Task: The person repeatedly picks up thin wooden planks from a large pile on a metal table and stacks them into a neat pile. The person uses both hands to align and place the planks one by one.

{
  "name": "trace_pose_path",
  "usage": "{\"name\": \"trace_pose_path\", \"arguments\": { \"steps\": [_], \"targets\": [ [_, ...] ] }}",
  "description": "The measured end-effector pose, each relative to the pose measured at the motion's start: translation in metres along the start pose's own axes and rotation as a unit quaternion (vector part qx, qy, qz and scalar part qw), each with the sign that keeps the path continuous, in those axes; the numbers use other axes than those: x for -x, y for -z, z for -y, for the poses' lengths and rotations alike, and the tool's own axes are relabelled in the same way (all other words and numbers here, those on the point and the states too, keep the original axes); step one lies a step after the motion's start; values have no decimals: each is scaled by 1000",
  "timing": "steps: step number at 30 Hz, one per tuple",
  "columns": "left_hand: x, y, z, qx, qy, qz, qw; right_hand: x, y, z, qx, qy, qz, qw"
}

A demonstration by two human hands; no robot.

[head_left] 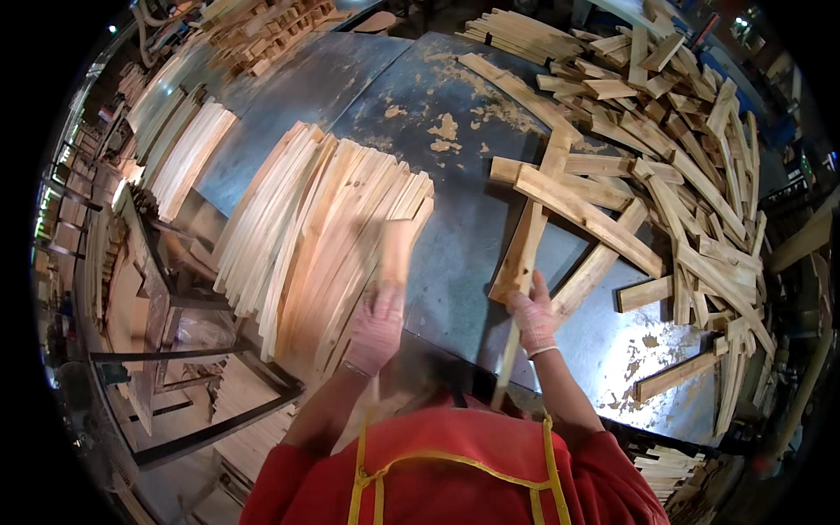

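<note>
My left hand (376, 325), in a thin pale glove, is closed round a wooden slat (395, 249) at the right end of a row of slats. This slat is slightly blurred, and its lower end passes under my hand toward my apron. The row of stacked slats (319, 227) stands packed side by side, leaning a little. My right hand (534, 319), gloved the same way, grips another wooden slat (508, 357), seen nearly edge-on and pointing down toward me. Just beyond that hand lies a loose wooden board (522, 249) on the metal table (451, 293).
A large jumbled heap of wooden pieces (691, 175) covers the table's right side. Crossed boards (591, 219) lie in front of it. Sawdust patches (444, 127) mark the tabletop. More stacked slats (192, 162) stand far left, above a dark metal frame (219, 429).
</note>
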State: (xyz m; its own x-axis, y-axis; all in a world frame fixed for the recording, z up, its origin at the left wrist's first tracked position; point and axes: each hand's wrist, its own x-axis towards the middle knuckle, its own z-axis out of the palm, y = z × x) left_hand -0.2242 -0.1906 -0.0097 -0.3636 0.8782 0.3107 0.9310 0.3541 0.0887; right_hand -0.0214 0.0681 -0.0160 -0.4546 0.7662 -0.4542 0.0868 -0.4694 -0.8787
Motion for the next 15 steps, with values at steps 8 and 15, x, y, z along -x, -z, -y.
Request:
{"name": "trace_pose_path", "arguments": {
  "steps": [8, 15],
  "targets": [
    [-109, -33, 17, -64, -17, 98, 993, 30, -75, -34, -81, -57, 20, 995],
    [-44, 10, -4, 96, 64, 62, 991, 11, -115, -66, 294, 18, 238, 926]
  ]
}}
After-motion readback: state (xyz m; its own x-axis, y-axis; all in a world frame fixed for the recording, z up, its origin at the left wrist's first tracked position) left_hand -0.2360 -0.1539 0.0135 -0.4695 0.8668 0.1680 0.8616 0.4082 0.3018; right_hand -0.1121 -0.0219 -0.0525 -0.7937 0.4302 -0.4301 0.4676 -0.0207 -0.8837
